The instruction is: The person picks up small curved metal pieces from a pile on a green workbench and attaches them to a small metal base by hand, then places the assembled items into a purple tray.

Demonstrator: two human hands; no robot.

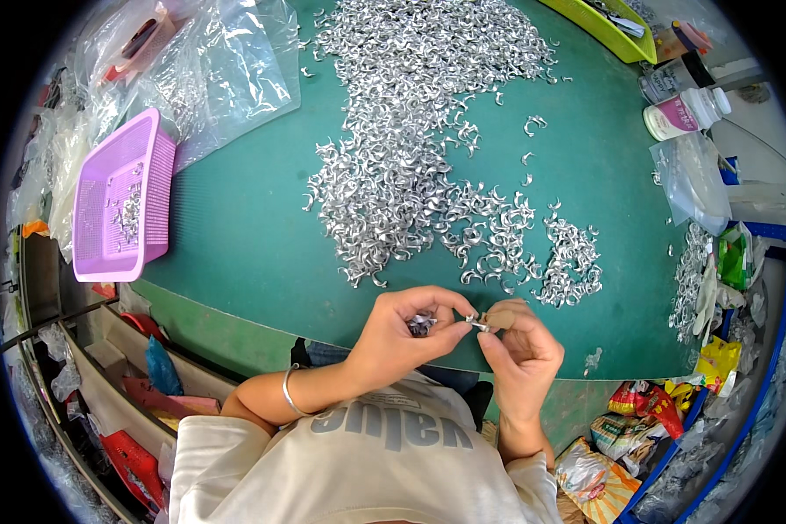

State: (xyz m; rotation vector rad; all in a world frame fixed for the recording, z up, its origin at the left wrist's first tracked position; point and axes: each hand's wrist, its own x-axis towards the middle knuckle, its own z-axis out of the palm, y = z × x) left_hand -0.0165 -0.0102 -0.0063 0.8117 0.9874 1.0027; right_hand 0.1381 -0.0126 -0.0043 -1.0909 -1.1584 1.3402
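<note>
My left hand (386,351) is closed, with several small silvery metal pieces (421,325) cupped in its curled fingers. Its thumb and forefinger pinch one small curved metal piece (477,323) just off the near edge of the table. From the other side, my right hand (526,358) pinches at the same piece with thumb and fingertips. The exact shape of that piece is partly hidden by the fingers. Beyond my hands, a large pile of shiny curved metal pieces (384,175) spreads over the green table (244,236). A smaller cluster of them (569,262) lies to its right.
At the left edge stands a pink-purple plastic basket (155,218) with some metal pieces inside, beside clear plastic bags (236,70). A yellow-green tray (620,35) sits far right, near a white bottle (686,113). More pieces (690,279) lie along the right edge.
</note>
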